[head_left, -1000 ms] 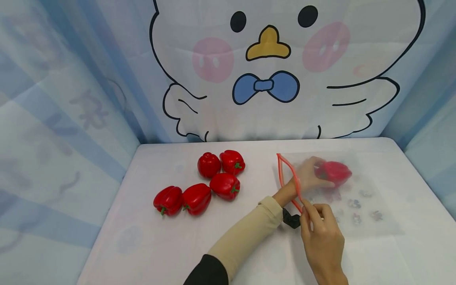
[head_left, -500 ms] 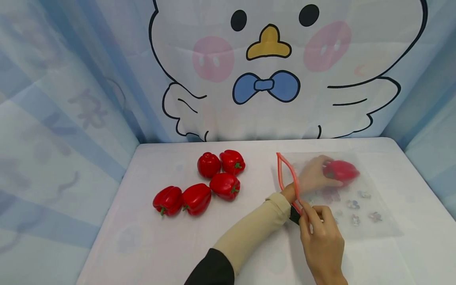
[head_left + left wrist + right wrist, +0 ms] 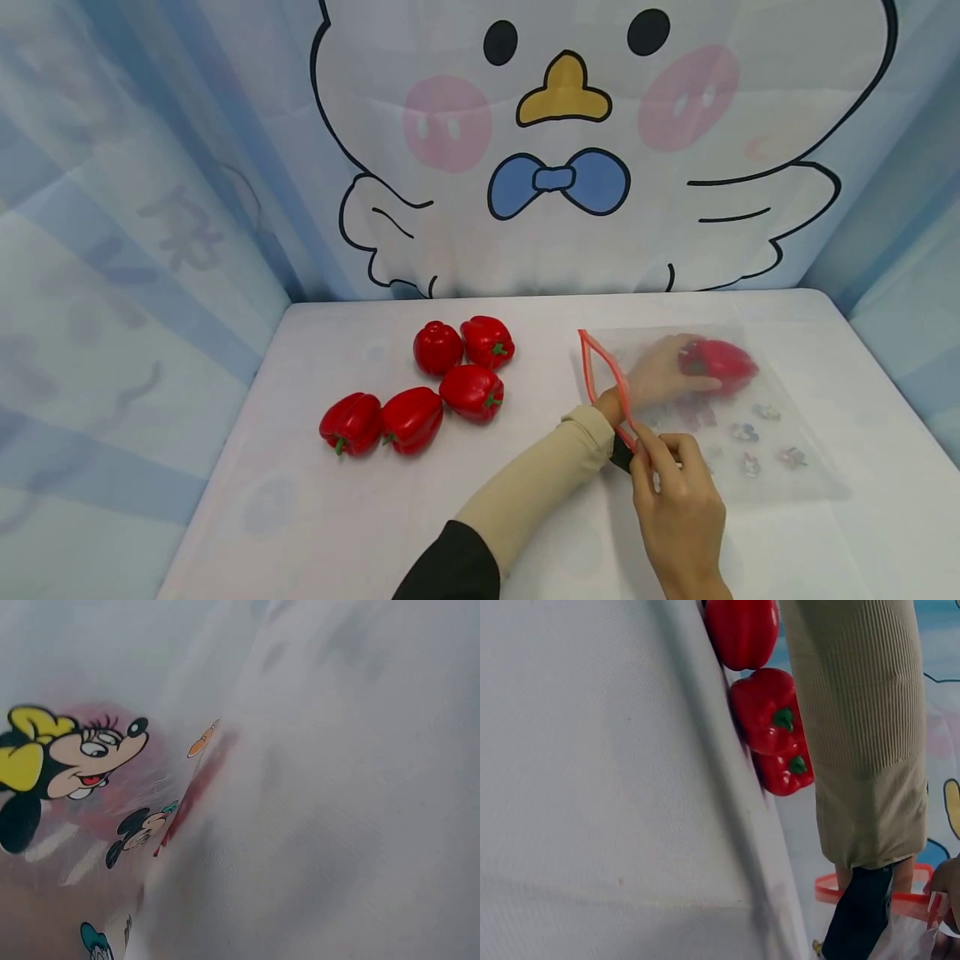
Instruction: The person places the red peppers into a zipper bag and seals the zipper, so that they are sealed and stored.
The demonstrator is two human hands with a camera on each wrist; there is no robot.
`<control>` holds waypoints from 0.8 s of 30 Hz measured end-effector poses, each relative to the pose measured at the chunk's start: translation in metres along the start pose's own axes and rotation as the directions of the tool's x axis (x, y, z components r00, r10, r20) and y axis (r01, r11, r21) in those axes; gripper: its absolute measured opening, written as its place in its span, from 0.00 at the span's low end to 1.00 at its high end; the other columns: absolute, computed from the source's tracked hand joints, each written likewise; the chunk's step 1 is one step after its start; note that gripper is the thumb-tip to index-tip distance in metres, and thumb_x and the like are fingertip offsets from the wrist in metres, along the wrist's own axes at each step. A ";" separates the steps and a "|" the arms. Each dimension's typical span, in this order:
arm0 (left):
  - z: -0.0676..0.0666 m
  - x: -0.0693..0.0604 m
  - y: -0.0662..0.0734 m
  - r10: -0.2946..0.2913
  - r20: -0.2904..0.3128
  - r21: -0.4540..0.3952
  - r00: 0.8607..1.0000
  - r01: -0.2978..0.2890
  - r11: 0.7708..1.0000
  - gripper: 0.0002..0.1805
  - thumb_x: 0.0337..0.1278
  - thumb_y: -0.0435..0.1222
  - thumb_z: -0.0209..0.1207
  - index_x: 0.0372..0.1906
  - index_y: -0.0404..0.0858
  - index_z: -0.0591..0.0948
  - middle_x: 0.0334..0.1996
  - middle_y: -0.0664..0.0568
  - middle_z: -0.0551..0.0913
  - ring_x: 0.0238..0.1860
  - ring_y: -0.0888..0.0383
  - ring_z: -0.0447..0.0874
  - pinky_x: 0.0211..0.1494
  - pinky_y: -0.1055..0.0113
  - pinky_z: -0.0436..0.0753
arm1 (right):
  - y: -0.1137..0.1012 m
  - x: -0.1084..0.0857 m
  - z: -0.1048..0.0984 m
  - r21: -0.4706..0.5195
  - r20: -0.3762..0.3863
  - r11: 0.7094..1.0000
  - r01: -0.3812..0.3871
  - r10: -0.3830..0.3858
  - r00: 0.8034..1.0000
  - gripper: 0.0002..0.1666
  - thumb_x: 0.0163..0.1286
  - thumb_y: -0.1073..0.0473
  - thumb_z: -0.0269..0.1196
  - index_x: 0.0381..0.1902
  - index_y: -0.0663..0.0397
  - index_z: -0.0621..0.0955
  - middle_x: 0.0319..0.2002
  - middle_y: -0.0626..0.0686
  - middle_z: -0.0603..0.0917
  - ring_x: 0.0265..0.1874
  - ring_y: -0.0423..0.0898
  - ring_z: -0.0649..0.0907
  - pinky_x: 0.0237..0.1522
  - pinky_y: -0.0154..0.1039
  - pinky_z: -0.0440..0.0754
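My left hand (image 3: 660,367) reaches through the mouth of a translucent plastic bag (image 3: 795,417) with a red rim. Inside, its fingers and thumb grip a red bell pepper (image 3: 726,365), seen hazily through the film. At the rim's near corner my right hand (image 3: 678,500) pinches the edge between thumb and fingers, holding the mouth apart. Cartoon-printed film (image 3: 94,761) fills much of the left wrist view, with blurred red behind it. In the right wrist view, the left sleeve (image 3: 866,750) leads into the red rim (image 3: 911,906).
Several red bell peppers (image 3: 413,420) lie together on the white table (image 3: 337,533), left of the bag. A curtain with a cartoon face (image 3: 555,250) hangs behind the table's far edge.
My left hand has moved right, deeper into the bag, carrying the bell pepper, then nearly stopped. The rim's far corner has dipped slightly. My right hand has stayed at the rim.
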State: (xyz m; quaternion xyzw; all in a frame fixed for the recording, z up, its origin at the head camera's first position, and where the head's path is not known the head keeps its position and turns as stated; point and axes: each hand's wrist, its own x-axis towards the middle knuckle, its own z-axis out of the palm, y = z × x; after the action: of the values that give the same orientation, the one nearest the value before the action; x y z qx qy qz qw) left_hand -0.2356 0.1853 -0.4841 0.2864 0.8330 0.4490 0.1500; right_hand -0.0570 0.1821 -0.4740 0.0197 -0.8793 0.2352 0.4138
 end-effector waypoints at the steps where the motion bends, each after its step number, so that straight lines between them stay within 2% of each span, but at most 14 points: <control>1: 0.000 0.000 0.000 0.008 0.002 0.003 1.000 -0.008 1.000 0.37 0.64 0.49 0.70 0.75 0.49 0.72 0.63 0.62 0.82 0.58 0.72 0.78 0.58 0.83 0.75 | 0.000 0.000 0.000 0.007 -0.007 1.000 -0.002 0.002 1.000 0.17 0.62 0.70 0.65 0.48 0.57 0.90 0.33 0.55 0.81 0.29 0.50 0.82 0.26 0.42 0.77; 6: -0.002 -0.001 0.001 0.036 0.021 0.040 0.999 -0.036 0.999 0.38 0.65 0.48 0.69 0.77 0.47 0.71 0.64 0.61 0.82 0.59 0.70 0.78 0.59 0.83 0.75 | 0.000 0.001 0.001 0.009 -0.005 1.000 -0.001 0.001 1.000 0.16 0.63 0.69 0.65 0.48 0.58 0.90 0.32 0.55 0.81 0.26 0.48 0.81 0.24 0.38 0.77; 11: -0.002 -0.001 -0.002 0.021 0.038 0.066 0.999 -0.024 0.998 0.40 0.65 0.49 0.69 0.79 0.48 0.67 0.68 0.59 0.80 0.63 0.69 0.77 0.62 0.81 0.75 | 0.000 0.002 0.001 -0.007 0.022 1.000 0.006 -0.005 1.000 0.14 0.67 0.68 0.63 0.47 0.60 0.89 0.32 0.55 0.81 0.25 0.45 0.80 0.23 0.35 0.77; 13: -0.001 0.001 -0.005 0.029 0.044 0.100 0.999 -0.034 0.994 0.41 0.66 0.50 0.68 0.80 0.49 0.66 0.69 0.60 0.79 0.65 0.69 0.77 0.62 0.81 0.75 | 0.000 0.003 0.001 0.001 0.017 1.000 0.004 -0.004 1.000 0.14 0.66 0.68 0.64 0.47 0.60 0.89 0.33 0.55 0.81 0.25 0.45 0.80 0.23 0.35 0.76; 16: -0.001 0.005 -0.012 0.072 0.059 0.161 0.996 -0.080 0.984 0.40 0.67 0.50 0.67 0.80 0.49 0.66 0.70 0.61 0.79 0.66 0.70 0.77 0.63 0.82 0.74 | 0.000 0.003 0.001 0.002 0.013 1.000 0.003 -0.003 1.000 0.14 0.65 0.69 0.64 0.47 0.60 0.89 0.33 0.55 0.82 0.25 0.45 0.80 0.23 0.35 0.76; 19: -0.005 0.006 -0.016 0.150 0.082 0.211 0.985 -0.164 0.964 0.37 0.69 0.47 0.66 0.78 0.45 0.68 0.69 0.59 0.80 0.65 0.69 0.77 0.63 0.84 0.73 | -0.001 0.004 0.001 0.002 0.012 1.000 0.001 -0.001 1.000 0.15 0.65 0.69 0.65 0.48 0.60 0.89 0.33 0.55 0.82 0.25 0.45 0.81 0.24 0.36 0.76; 21: -0.011 0.001 -0.014 0.169 0.093 0.223 0.981 -0.186 0.957 0.35 0.70 0.45 0.65 0.77 0.43 0.70 0.70 0.57 0.80 0.67 0.67 0.77 0.64 0.83 0.73 | -0.001 0.004 0.001 -0.001 0.016 1.000 -0.001 0.001 1.000 0.15 0.65 0.69 0.64 0.48 0.60 0.89 0.33 0.55 0.82 0.25 0.45 0.81 0.24 0.36 0.76; 24: -0.022 -0.009 -0.008 0.158 0.105 0.257 0.982 -0.181 0.949 0.33 0.72 0.44 0.63 0.77 0.42 0.70 0.72 0.55 0.77 0.71 0.64 0.75 0.70 0.80 0.72 | -0.001 0.005 0.001 -0.006 0.018 1.000 -0.001 0.001 1.000 0.15 0.66 0.69 0.64 0.48 0.60 0.89 0.33 0.55 0.82 0.25 0.46 0.81 0.24 0.37 0.76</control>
State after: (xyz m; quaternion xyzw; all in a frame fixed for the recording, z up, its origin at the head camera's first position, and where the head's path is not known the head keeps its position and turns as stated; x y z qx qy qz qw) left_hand -0.2425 0.1617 -0.4786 0.3928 0.8509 0.3323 0.1059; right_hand -0.0605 0.1816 -0.4707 0.0204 -0.8837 0.2326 0.4057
